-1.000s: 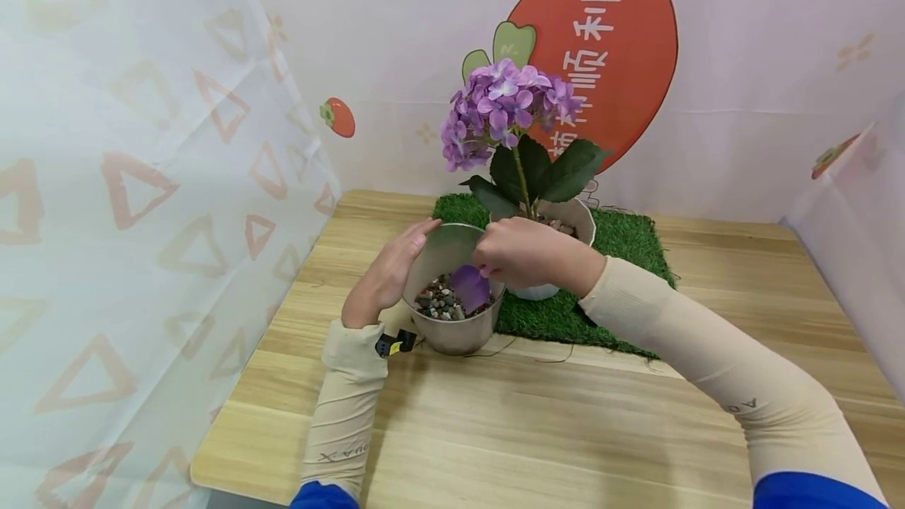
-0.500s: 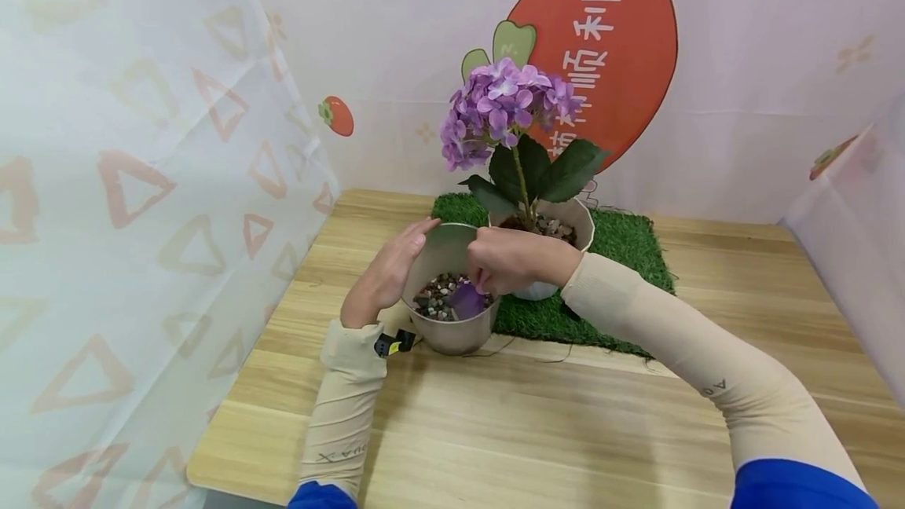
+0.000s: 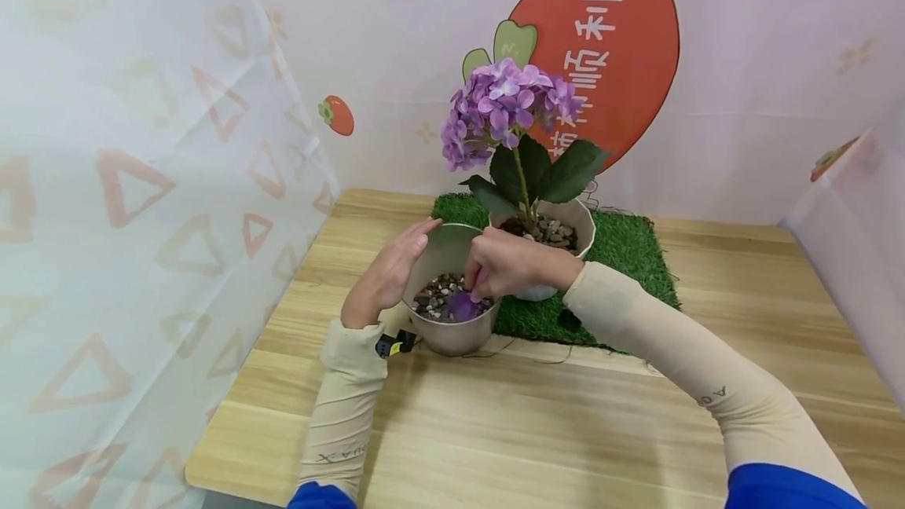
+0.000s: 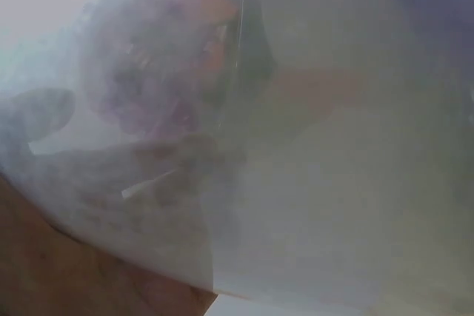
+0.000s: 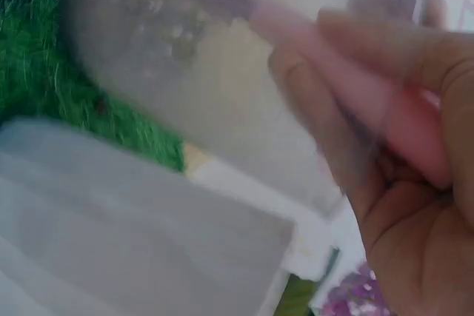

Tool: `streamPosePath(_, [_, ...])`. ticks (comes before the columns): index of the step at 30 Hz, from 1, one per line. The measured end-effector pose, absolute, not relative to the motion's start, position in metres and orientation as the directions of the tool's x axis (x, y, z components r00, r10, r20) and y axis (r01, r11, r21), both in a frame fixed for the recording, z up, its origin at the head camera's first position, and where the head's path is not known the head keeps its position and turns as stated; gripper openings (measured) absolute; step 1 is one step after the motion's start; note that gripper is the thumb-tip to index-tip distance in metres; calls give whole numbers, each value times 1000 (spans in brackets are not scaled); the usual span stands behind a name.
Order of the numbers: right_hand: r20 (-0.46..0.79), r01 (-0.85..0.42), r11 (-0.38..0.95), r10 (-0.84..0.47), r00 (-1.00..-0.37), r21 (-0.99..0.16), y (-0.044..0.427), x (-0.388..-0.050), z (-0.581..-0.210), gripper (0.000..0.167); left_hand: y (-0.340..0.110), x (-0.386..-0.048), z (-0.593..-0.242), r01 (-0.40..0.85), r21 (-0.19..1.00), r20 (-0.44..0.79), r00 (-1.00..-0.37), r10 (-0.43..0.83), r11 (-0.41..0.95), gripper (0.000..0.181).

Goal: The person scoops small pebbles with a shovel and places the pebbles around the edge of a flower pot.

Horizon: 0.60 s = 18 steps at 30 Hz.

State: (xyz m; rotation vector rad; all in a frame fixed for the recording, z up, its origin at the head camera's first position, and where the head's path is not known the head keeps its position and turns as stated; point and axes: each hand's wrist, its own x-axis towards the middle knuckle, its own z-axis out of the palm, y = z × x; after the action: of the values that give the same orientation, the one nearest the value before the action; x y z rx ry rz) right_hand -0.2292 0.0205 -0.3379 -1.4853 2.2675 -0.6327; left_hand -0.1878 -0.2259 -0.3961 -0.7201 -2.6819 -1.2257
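Note:
A small trowel with a purple blade (image 3: 463,308) and a pink handle (image 5: 355,83) is gripped by my right hand (image 3: 504,261). The blade dips among mixed small stones (image 3: 434,297) in a cloudy see-through bucket (image 3: 452,340); its tip is hard to make out. Along the bucket's left side lies my left hand (image 3: 389,269), its fingers fairly straight against the wall. Seen through the wall, the left wrist view is hazy. Just behind stands a pale pot (image 3: 585,228) holding stones and a purple hydrangea (image 3: 505,100) with dark green leaves.
A green artificial grass mat (image 3: 632,258) lies under the flower pot, partly beneath or beside the bucket. The wooden table (image 3: 537,430) extends in front. Printed cloth walls (image 3: 742,61) enclose the back and sides.
My right hand has moved slightly left and down, bringing the trowel's blade from above the stones in among them. My left hand, the bucket and the hydrangea stay in place.

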Motion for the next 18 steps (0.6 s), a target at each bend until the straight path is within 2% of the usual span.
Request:
streamPosePath(7, [60, -756, 387, -871, -487, -528, 13, -228, -342, 7, -227, -190, -396, 470, 691, 291, -876, 384, 550, 70])
streamPosePath(13, [127, -801, 333, -886, -446, -497, 9, -220, -345, 6, -230, -187, -397, 443, 694, 268, -891, 367, 569, 72])
streamPosePath(18, [152, -822, 324, -887, -436, -468, 7, -221, -351, 7, -230, -186, -398, 448, 685, 277, -889, 365, 574, 71])
